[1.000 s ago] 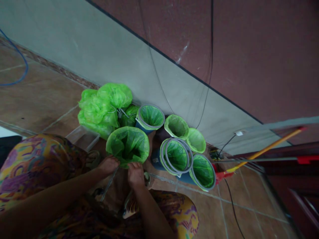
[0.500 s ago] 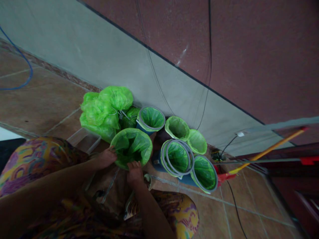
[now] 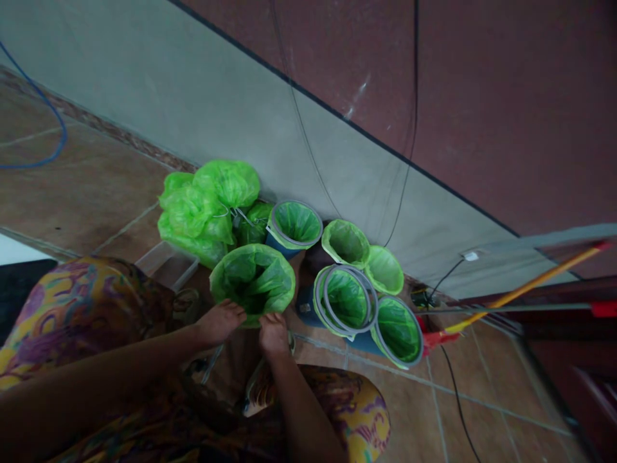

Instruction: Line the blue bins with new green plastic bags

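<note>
A green plastic bag [image 3: 253,280] lines a round container right in front of me, its mouth wide. My left hand [image 3: 219,320] grips the bag's near rim on the left, fingers curled over the folded edge. My right hand [image 3: 273,333] pinches the same rim just to the right. Behind it stand several blue bins [image 3: 293,228] lined with green bags, some with grey rings [image 3: 346,299] round their tops.
A heap of tied green bags [image 3: 205,206] lies by the grey wall at the left. A clear plastic tub [image 3: 166,265] sits beside my knee. A yellow-handled mop [image 3: 511,296] and cables lie at the right. The floor is brown tile.
Both hands have shifted slightly right along the bag's near rim, the left one coming closer to the right. The view has swung a little; the bins stay put.
</note>
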A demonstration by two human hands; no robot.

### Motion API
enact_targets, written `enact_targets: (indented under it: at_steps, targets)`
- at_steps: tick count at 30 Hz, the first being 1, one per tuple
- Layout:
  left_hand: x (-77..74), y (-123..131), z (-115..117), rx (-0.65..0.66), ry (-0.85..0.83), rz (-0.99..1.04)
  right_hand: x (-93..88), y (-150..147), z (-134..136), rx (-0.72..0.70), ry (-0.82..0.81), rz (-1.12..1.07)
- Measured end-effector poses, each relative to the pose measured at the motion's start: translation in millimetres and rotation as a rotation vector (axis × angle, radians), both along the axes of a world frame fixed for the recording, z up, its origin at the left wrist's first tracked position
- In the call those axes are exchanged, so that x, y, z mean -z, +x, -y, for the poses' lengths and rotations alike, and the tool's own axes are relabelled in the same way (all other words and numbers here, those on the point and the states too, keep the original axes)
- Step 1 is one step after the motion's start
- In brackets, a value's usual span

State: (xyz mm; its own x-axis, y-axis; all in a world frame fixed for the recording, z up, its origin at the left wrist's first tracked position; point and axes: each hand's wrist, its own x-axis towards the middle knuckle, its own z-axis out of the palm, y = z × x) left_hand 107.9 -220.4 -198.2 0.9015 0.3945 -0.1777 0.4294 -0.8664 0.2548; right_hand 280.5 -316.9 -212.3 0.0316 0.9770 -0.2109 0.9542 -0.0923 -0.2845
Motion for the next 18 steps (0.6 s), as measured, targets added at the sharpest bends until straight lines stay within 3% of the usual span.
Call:
enact_targets:
  at_steps: [3, 7, 14, 18]
  targets:
    - [19.3, 1.3, 6.3, -0.043, 0.036, -0.014, 10.6, -1.0, -4.5, -0.029, -0.013, 0.024]
    - [39.1, -6.0, -4.2, -0.076, 0.039, -0.012, 19.2, 2.3, -6.0, -0.023, -0.022, 0.011]
    - [56.4, -13.1, -19.2, -0.078, 0.02, -0.023, 20.1, 8.3, -3.8, 0.029, -0.014, -0.034]
    - [60.3, -18.7, -34.2, -0.057, 0.032, 0.038, 21.3, -8.6, -2.3, 0.066, -0.067, 0.003]
